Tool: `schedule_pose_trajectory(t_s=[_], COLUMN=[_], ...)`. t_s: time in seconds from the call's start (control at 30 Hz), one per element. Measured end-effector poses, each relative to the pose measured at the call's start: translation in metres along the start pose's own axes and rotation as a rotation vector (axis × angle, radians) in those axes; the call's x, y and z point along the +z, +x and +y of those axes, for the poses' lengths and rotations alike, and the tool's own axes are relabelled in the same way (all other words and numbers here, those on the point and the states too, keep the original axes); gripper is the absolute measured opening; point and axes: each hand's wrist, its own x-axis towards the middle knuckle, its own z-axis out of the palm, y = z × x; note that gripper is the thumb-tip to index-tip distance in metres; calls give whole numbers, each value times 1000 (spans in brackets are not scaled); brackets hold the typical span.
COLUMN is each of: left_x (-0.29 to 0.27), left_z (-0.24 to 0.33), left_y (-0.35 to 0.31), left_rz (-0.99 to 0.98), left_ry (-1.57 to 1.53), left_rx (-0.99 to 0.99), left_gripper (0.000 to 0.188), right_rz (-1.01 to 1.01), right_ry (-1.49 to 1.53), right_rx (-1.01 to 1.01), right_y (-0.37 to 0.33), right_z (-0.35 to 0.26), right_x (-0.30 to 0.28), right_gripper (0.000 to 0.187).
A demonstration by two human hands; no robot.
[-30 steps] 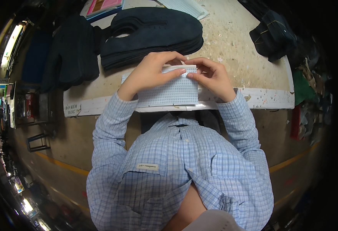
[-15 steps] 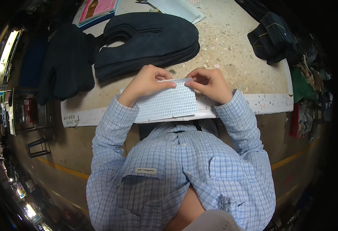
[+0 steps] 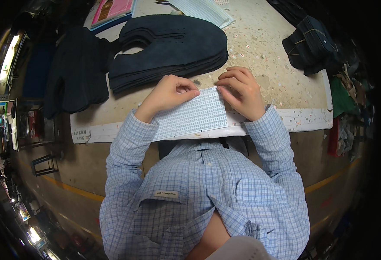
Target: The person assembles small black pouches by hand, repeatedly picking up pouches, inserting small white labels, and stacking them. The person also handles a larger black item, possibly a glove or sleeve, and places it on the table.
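A white sheet of small printed stickers (image 3: 190,116) lies flat at the near edge of the worktable (image 3: 286,86). My left hand (image 3: 166,95) rests on the sheet's upper left part, fingers curled onto it. At the sheet's top right corner my right hand (image 3: 240,91) has its fingertips pinched together on the corner. A stack of dark blue suede shoe-upper pieces (image 3: 173,45) lies just beyond both hands.
More dark cut pieces (image 3: 75,76) hang over the table's left end. A bundle of dark pieces tied with bands (image 3: 309,45) sits at the far right. Another sticker sheet (image 3: 203,11) and a pink booklet (image 3: 112,9) lie at the back. Paper bits litter the tabletop.
The sheet was held up in both hands and now lies flat on the table. Both hands came down onto its top edge.
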Motion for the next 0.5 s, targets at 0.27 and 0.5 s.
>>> schedule_pose_trajectory(t_s=[0.27, 0.5], left_x=[0, 1], left_z=[1, -1], left_y=[0, 1], left_rz=[-5, -6], left_ry=[38, 36], left_rx=[-3, 12], left_gripper=[21, 21], right_rz=[5, -37], right_ry=[156, 211], right_rx=[81, 134], right_y=[-4, -5], right_z=[-3, -11], right_x=[5, 8], right_gripper=[18, 39])
